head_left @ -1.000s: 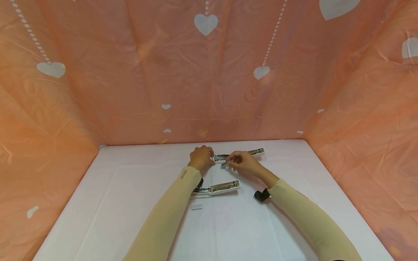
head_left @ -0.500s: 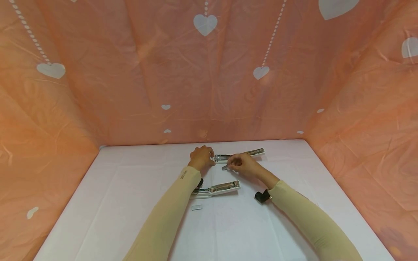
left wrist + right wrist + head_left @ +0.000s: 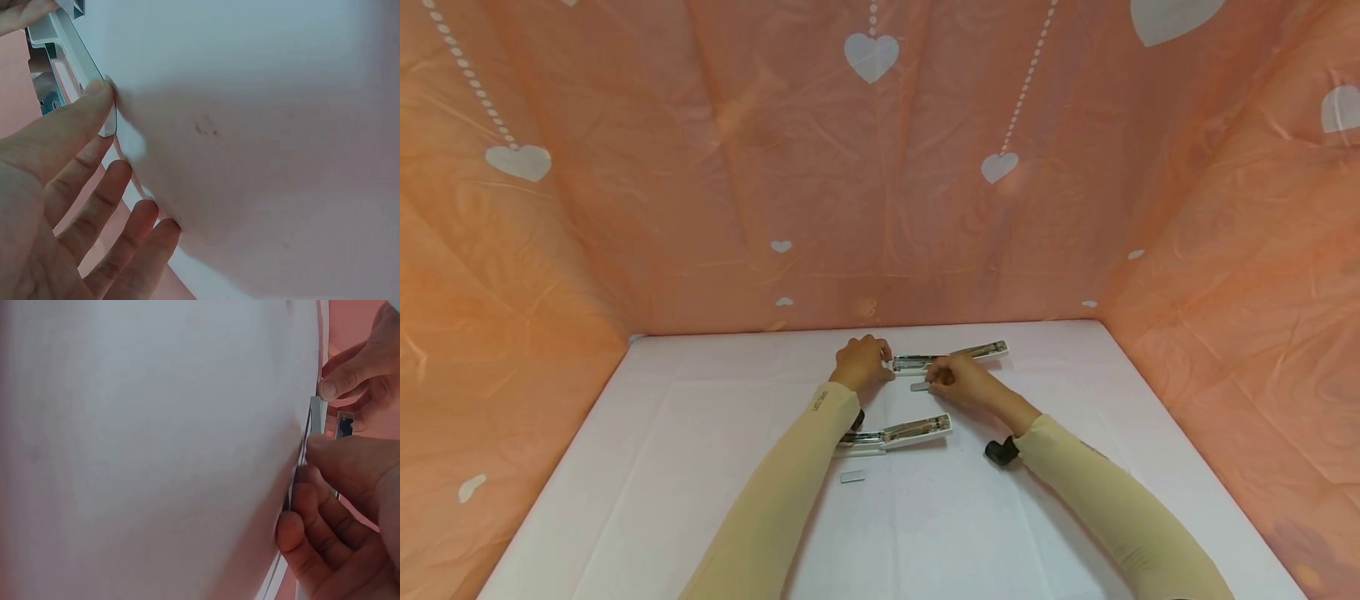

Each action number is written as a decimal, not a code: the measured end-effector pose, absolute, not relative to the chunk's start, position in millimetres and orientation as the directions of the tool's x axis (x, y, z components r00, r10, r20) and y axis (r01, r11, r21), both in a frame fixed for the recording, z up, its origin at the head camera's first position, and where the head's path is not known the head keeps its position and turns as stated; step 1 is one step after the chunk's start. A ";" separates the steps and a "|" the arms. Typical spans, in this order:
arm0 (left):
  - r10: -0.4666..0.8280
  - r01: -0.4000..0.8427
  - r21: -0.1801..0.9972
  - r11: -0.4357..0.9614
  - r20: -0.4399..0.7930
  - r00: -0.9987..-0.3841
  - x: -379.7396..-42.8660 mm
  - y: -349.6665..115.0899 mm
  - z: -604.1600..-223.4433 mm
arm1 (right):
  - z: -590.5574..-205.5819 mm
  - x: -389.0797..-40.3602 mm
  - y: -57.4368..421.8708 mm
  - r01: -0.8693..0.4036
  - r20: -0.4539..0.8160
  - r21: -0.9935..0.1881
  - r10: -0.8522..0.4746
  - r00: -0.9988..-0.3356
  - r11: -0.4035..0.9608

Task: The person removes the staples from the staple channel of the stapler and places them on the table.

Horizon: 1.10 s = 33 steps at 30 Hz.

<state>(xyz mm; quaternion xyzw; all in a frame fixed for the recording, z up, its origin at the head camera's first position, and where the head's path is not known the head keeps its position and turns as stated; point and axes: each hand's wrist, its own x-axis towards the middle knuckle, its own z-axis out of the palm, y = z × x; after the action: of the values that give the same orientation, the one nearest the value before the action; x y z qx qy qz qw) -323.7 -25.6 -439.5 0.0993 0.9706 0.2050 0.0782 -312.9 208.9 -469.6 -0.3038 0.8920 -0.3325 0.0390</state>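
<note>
Near the far edge of the table lies an opened white stapler, its metal channel showing. My left hand pinches the left end of this stapler between thumb and index finger; the left wrist view shows the other fingers spread below it. Just in front of the stapler, my right hand pinches a grey strip of staples. In the right wrist view the strip sticks out past the thumb, with the other fingers curled beneath. The hand covers part of the strip and of the stapler's middle.
A second opened stapler lies nearer, its left end hidden behind the left forearm. Another staple strip rests on the white tabletop in front of it. An orange curtain with white hearts encloses the table's back and sides.
The strip in my right hand has turned from slanted to nearly level, and that hand has shifted slightly right and nearer. My left hand stays at the stapler's end.
</note>
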 end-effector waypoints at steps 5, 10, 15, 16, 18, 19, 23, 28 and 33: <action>0.246 0.176 0.416 0.892 -0.120 -0.962 -324.0 -27.6 -437.9 | -469.9 -310.3 207.5 -0.484 0.097 -0.604 -0.544 -0.833 0.633; 0.269 0.178 0.456 0.872 -0.144 -0.952 -321.9 -34.6 -432.2 | -468.9 -306.5 208.6 -0.432 0.045 -0.629 -0.524 -0.850 0.647; 0.321 0.157 0.568 0.808 -0.200 -0.926 -324.2 -46.9 -429.7 | -465.7 -303.0 214.1 -0.408 0.027 -0.647 -0.515 -0.857 0.645; 0.335 0.156 0.587 0.795 -0.209 -0.919 -325.4 -49.9 -430.0 | -465.8 -302.7 215.6 -0.415 0.034 -0.644 -0.517 -0.855 0.643; 0.362 0.163 0.606 0.778 -0.221 -0.905 -326.7 -56.4 -431.0 | -465.9 -301.0 219.2 -0.435 0.056 -0.637 -0.525 -0.849 0.636; 0.377 0.171 0.613 0.771 -0.223 -0.899 -327.1 -59.6 -431.7 | -466.0 -299.8 221.3 -0.446 0.069 -0.636 -0.529 -0.846 0.630; 0.393 0.185 0.613 0.768 -0.223 -0.892 -326.1 -73.6 -434.4 | -466.4 -293.1 228.8 -0.491 0.132 -0.639 -0.545 -0.828 0.592; 0.378 0.206 0.601 0.772 -0.175 -0.909 -320.5 -90.9 -430.8 | -463.2 -282.6 236.5 -0.532 0.206 -0.610 -0.531 -0.822 0.587; 0.368 0.284 0.538 0.793 -0.053 -0.928 -307.7 -107.0 -418.7 | -456.2 -271.8 246.3 -0.561 0.276 -0.564 -0.502 -0.820 0.606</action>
<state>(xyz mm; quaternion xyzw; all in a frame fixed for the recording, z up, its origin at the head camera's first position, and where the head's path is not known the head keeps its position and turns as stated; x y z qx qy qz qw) -307.7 -107.0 -418.7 0.1726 0.9438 0.2711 0.0777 -271.8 246.3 -456.2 -0.2970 0.8950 -0.3298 -0.0449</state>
